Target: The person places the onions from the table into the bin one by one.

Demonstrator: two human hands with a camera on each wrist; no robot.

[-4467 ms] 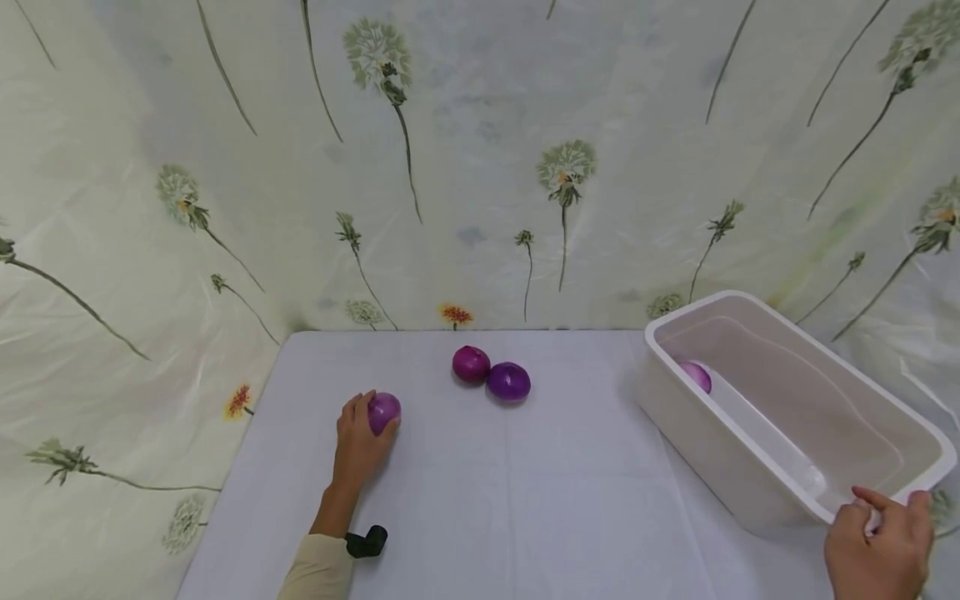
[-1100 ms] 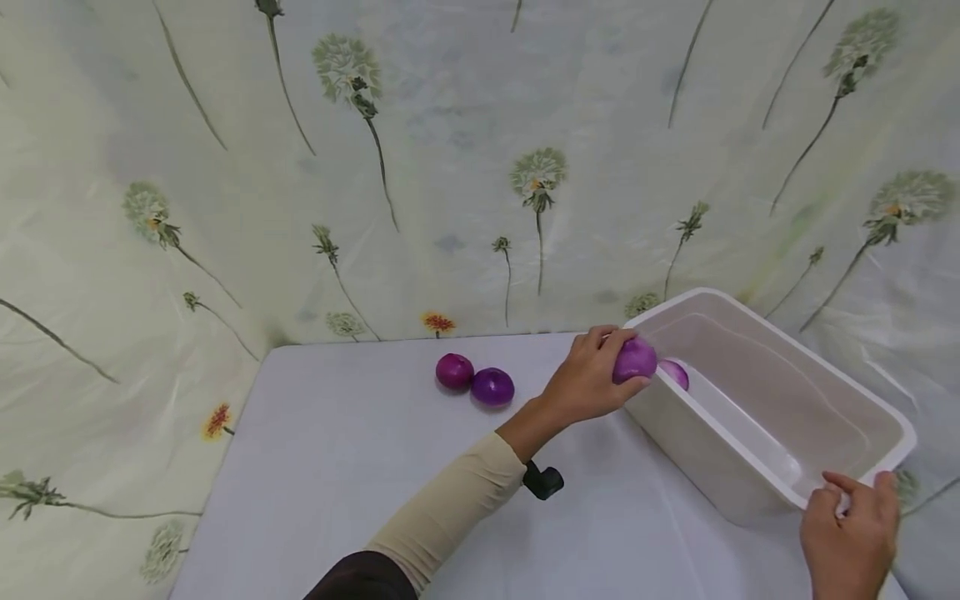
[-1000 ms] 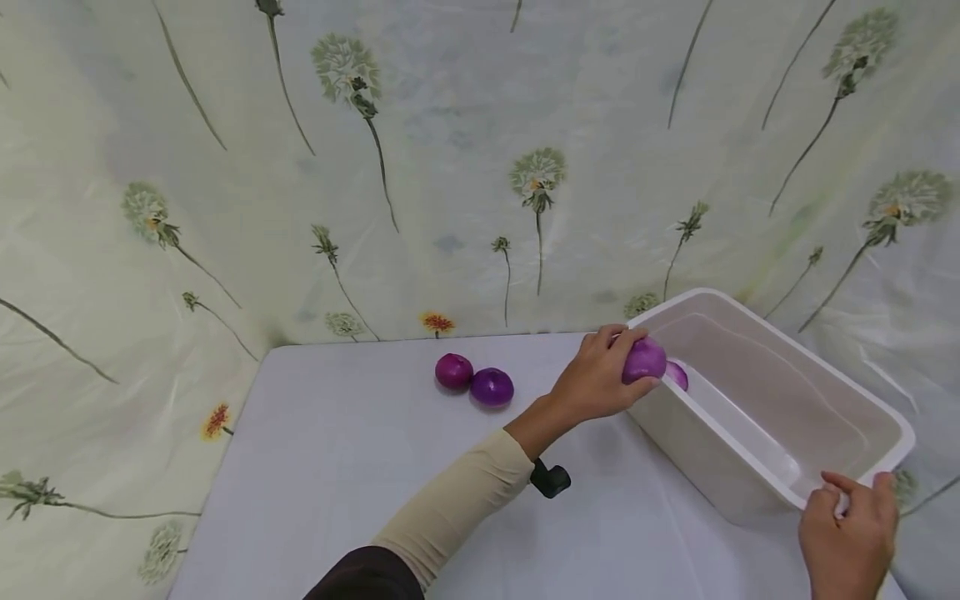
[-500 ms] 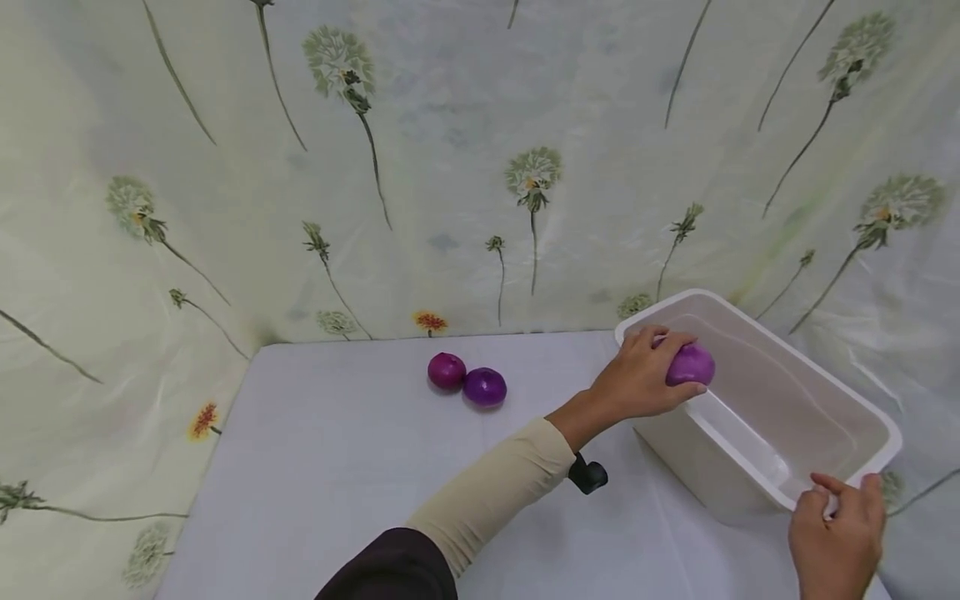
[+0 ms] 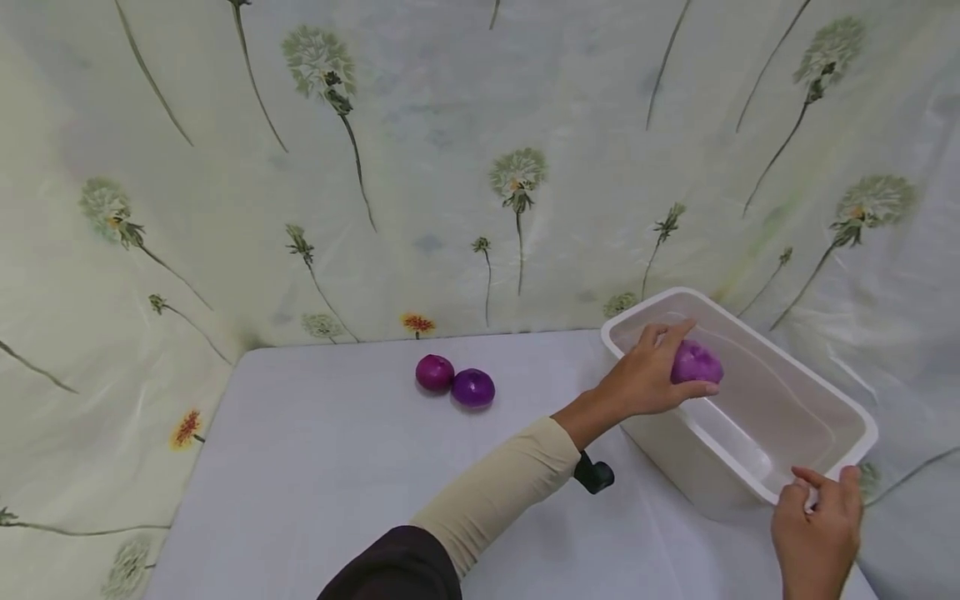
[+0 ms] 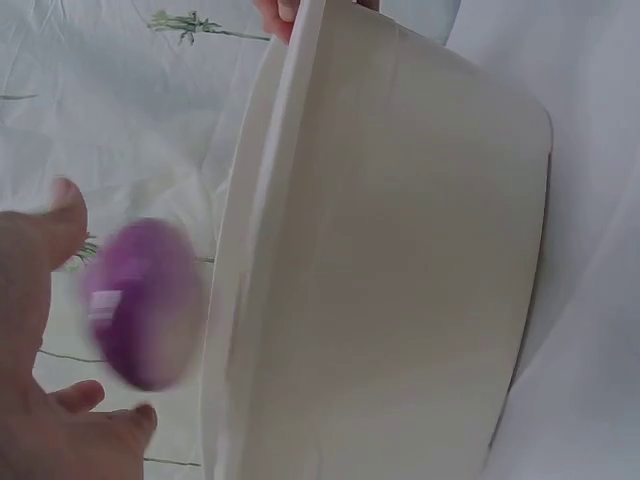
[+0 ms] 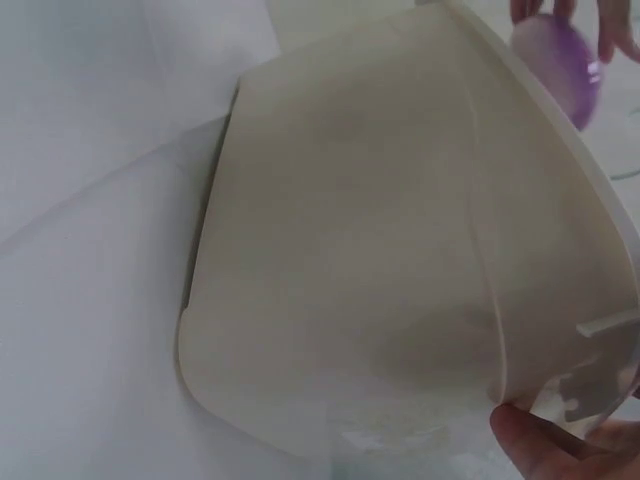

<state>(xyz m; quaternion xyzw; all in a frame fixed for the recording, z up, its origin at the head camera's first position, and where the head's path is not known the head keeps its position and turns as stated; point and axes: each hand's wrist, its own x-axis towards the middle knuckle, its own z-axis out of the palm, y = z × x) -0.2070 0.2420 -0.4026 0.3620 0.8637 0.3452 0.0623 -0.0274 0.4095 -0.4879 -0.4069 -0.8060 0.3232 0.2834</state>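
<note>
A purple onion (image 5: 701, 365) is over the far left end of the white plastic bin (image 5: 757, 329), between the spread thumb and fingers of my left hand (image 5: 690, 358). In the left wrist view the onion (image 6: 145, 300) is blurred and sits clear of the palm, beside the bin wall (image 6: 400, 250). My right hand (image 5: 825, 481) grips the bin's near corner rim. The right wrist view shows the bin's outer wall (image 7: 380, 250), with the onion (image 7: 560, 55) at the far top. Two more purple onions (image 5: 435, 372) (image 5: 473, 387) lie together on the white table (image 5: 337, 467).
A floral cloth backdrop (image 5: 450, 167) hangs behind and to the left of the table. A black wrist camera (image 5: 595, 475) hangs under my left forearm. The bin stands at the table's right side, near its edge.
My left hand carried the onion from the table's left across to the bin and over its rim. Its fingers have now spread. My right hand kept its hold on the bin corner.
</note>
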